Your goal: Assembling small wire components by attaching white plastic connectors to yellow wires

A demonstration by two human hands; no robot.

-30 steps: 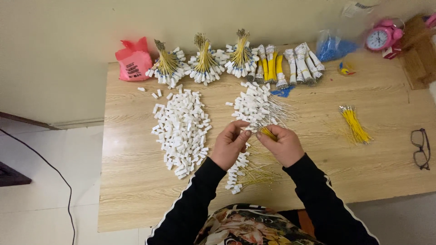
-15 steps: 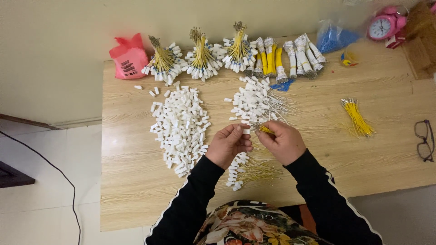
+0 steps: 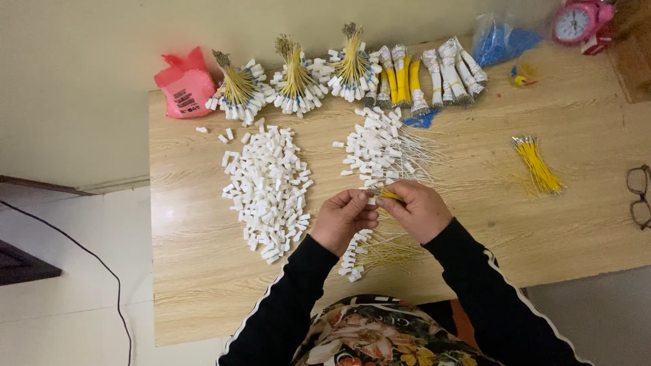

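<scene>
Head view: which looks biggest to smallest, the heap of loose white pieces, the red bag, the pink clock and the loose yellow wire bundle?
1. Heap of white pieces
2. Red bag
3. Pink clock, cut off by the frame, and yellow wire bundle: too alike to rank.

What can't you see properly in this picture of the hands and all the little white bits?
- The small piece pinched between the left hand and right hand: head view, fingers cover it; only a yellow wire tip shows.
- Eyeglasses: cut off by the right edge.
- Pink alarm clock: cut by the top edge.
- Row of finished pieces near the body: partly under the wrists.
- Contents of the red plastic bag: hidden inside.
</scene>
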